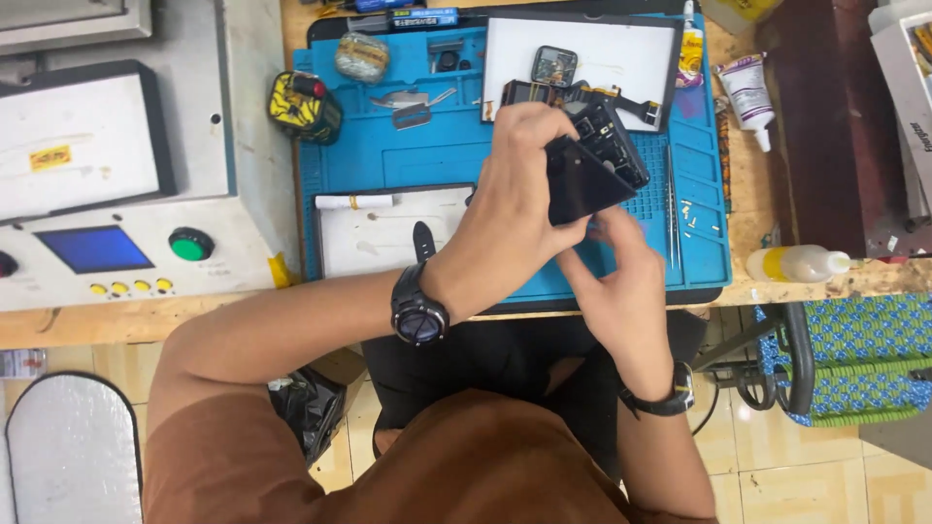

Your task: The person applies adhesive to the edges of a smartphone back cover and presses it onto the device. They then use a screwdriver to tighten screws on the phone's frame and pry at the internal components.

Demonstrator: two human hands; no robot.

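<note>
Left hand [519, 189] over the blue mat [427, 155], fingers curled round a black phone [582, 180]; grip pressed on its left edge, phone tilted, dark face up, held just above the mat's right half; opened phone body [612, 136] with exposed parts shows behind it, touching or just under the fingers, can't tell which. Right hand [621, 281] comes up from below; fingertips meet the phone's lower edge, pinching it, thumb partly hidden so exact contact unclear. Both wrists wear black watches; left one [419, 309] has a round face.

On the mat: white tray [621, 53] at top with a small square module [554, 66] on it; second white tray [388, 238] at lower left, a white tube [354, 202] on its top edge; tweezers [670, 204] lying upright along the right side, small screws [697, 215] just beside them; metal pry tool [408, 99] and a clear lump [361, 56] at top left; yellow-black tape roll [304, 107] on the mat's left edge.

Tabletop [738, 243] is wood; white glue tube [748, 92] right of the mat; yellow-white bottle [796, 262] on its side near the front edge. Grey machine [126, 184] far left, blue screen, green button [190, 244], row of yellow buttons. Green-blue woven stool [854, 359] on the tiled floor at right.
</note>
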